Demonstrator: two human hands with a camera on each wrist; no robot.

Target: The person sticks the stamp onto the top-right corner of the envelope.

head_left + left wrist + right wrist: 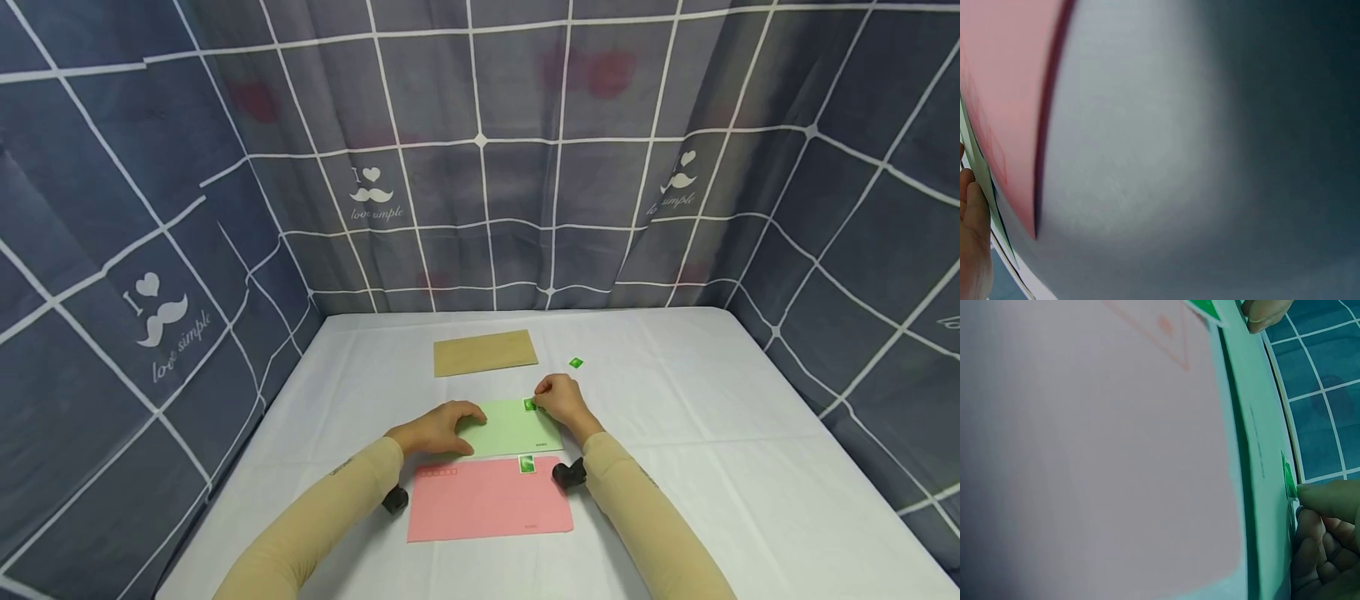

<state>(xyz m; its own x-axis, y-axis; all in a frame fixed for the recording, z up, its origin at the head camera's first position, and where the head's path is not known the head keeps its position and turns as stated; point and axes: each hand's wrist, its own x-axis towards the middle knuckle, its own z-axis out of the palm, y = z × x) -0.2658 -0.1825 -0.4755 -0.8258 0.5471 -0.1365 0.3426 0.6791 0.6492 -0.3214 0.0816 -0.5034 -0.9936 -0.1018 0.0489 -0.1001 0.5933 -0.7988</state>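
A light green envelope (510,433) lies flat on the white table. My left hand (438,427) rests over its left end, thumb and fingers spread apart. At its upper right corner my right hand (562,400) pinches a small green stamp (529,404) by the edge, thumb and fingertip meeting there. The right wrist view shows this stamp (1289,478) tilted up against the green envelope, with the thumb on its edge. Nearer to me lies a pink envelope (487,504), which bears a green stamp with a white border (527,464) at its upper right.
A brown envelope (486,353) lies farther back. Right of it, one loose green stamp (576,362) sits on the tablecloth (675,400). Dark checked curtains (517,183) enclose the table at the back and both sides.
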